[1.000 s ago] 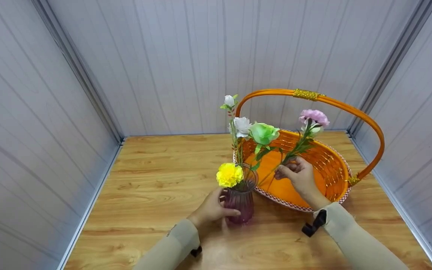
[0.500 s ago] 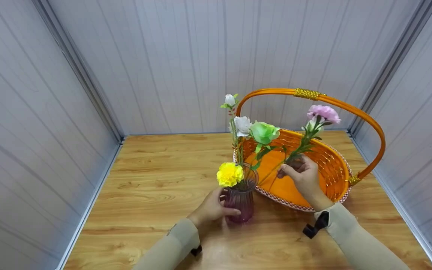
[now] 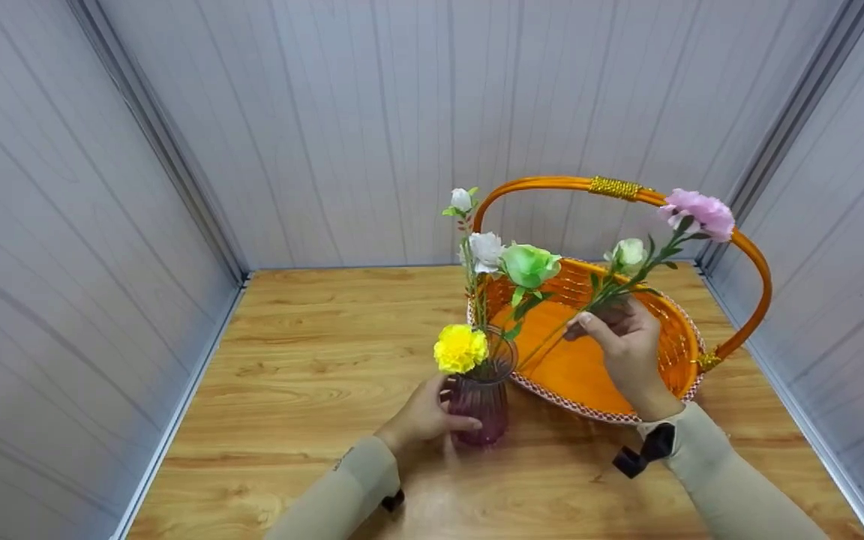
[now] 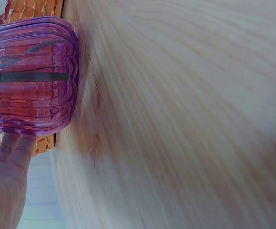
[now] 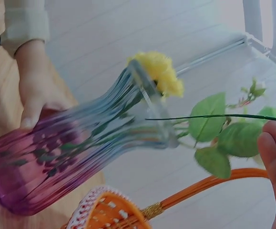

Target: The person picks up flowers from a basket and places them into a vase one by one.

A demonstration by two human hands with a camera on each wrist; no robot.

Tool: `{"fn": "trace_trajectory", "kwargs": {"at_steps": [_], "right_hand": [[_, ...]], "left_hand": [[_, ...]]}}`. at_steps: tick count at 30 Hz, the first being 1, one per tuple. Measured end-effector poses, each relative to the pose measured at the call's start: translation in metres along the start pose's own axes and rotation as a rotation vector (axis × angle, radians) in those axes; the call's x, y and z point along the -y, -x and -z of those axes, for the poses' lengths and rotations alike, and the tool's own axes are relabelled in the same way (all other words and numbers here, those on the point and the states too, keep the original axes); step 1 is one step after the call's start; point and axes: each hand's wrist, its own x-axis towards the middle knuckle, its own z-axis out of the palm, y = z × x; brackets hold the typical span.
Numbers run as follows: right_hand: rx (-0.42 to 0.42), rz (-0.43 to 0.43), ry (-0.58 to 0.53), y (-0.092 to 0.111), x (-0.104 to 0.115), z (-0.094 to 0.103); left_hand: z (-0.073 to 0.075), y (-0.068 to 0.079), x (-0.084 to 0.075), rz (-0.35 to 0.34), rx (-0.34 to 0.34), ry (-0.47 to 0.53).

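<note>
My left hand (image 3: 424,412) holds a ribbed glass vase (image 3: 481,416), clear at the top and purple below, upright on the table. In it stand a yellow carnation (image 3: 460,349), a green rose (image 3: 529,265), a white flower (image 3: 486,253) and a tall stem with a white bud (image 3: 462,199). To the right, my right hand (image 3: 627,349) pinches the stems of a pink carnation (image 3: 698,215) and a pale rosebud (image 3: 629,253), both leaning right. Their thin lower stems slant down toward the vase mouth. In the right wrist view a stem (image 5: 209,116) ends at the vase rim.
Behind and right of the vase sits an orange woven basket (image 3: 574,379) with a tall arched handle (image 3: 751,262). Pale panel walls (image 3: 342,135) enclose the wooden table (image 3: 312,375) at the back and both sides.
My right hand has shifted right and turned, tilting the pink carnation rightward and up. The pale rosebud now stands apart from it. The left hand and vase have stayed in place.
</note>
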Motion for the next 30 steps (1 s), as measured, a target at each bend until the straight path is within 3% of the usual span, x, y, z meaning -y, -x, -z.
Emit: {"fn": "trace_trajectory", "kwargs": {"at_steps": [12, 18, 27, 30], "right_hand": [[-0.024, 0.087, -0.15, -0.009, 0.017, -0.012], [0.004, 0.054, -0.026, -0.007, 0.009, -0.019], [0.219, 0.107, 0.096, 0.001, -0.013, -0.031], [0.26, 0.079, 0.204, 0.004, -0.019, -0.033]], "left_hand": [[-0.001, -0.001, 0.001, 0.003, 0.002, -0.008], [-0.001, 0.0, 0.002, 0.001, 0.004, -0.012], [-0.002, 0.0, 0.0, -0.003, -0.004, -0.014], [-0.002, 0.0, 0.0, -0.002, -0.005, -0.016]]}}
